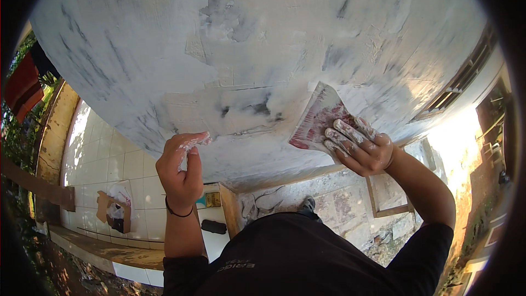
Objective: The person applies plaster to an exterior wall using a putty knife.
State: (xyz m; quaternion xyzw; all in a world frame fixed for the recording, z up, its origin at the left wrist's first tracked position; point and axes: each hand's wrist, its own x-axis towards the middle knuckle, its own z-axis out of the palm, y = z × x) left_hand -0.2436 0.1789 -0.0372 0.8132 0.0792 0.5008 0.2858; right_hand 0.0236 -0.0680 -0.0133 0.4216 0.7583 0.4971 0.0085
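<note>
A grey wall [257, 38] coated in white putty fills the upper view. My right hand [359, 148], smeared with putty, presses a flat red scraper blade [318, 120] against the wall's lower right part. My left hand [183, 167] is raised near the wall to the left, fingers curled with a lump of white putty [196, 141] pinched at the fingertips. A dark band circles the left wrist. My black shirt [296, 257] fills the bottom of the view.
White floor tiles [109, 159] lie below left, with a torn paper bag [115, 208] and a dark object [213, 226] on them. A wooden frame [392, 197] rests on rough ground at the right. A window grille [466, 77] sits at the far right.
</note>
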